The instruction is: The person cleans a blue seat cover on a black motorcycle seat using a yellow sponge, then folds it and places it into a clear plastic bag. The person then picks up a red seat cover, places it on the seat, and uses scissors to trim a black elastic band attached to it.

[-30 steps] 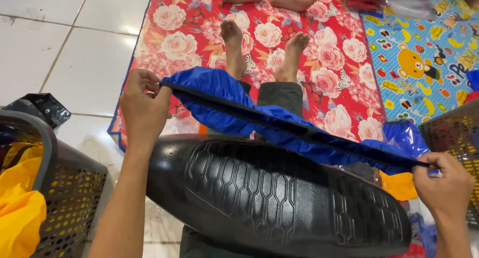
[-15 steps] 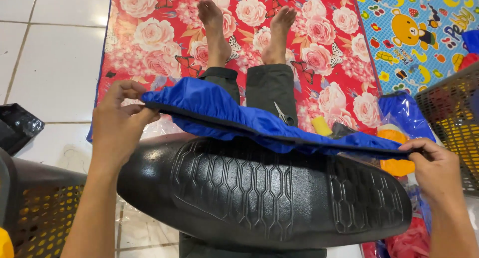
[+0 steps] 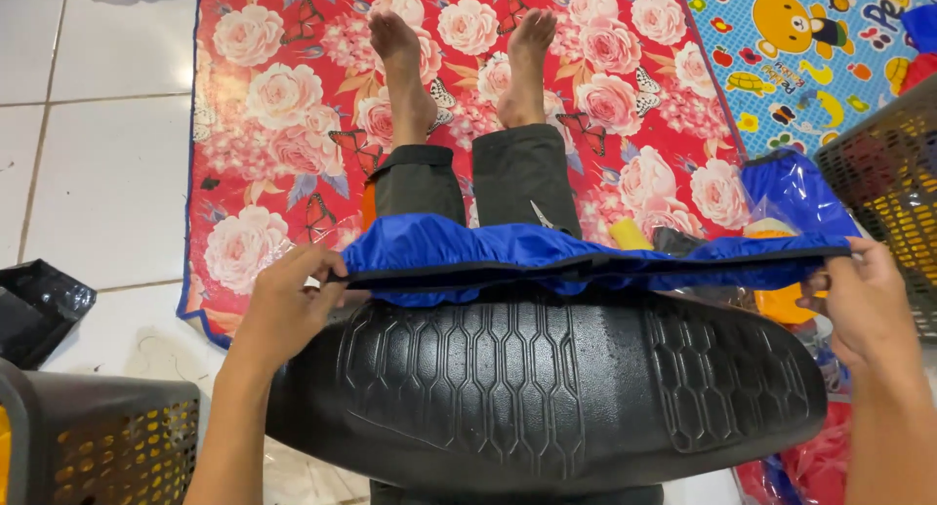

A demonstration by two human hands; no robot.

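A long black seat (image 3: 547,388) with a moulded hexagon pattern lies across my lap. Along its far edge a blue fabric cover (image 3: 547,251) with a black hem is stretched taut between both hands. My left hand (image 3: 288,305) grips the cover's left end at the seat's left side. My right hand (image 3: 864,300) pinches the right end near the seat's narrow tip. My legs in dark trousers and bare feet (image 3: 464,66) extend out onto a red floral mat (image 3: 283,105).
A dark plastic basket (image 3: 98,437) with a yellow lining stands at lower left, a black bag (image 3: 39,305) beside it on white tiles. Another mesh basket (image 3: 888,183) sits at right, with blue plastic bags (image 3: 791,188) and a blue cartoon-print mat (image 3: 810,46) beyond.
The cover has been drawn level and tighter along the seat's far edge; both hands shifted slightly lower and the camera tilted, showing more of the mat.
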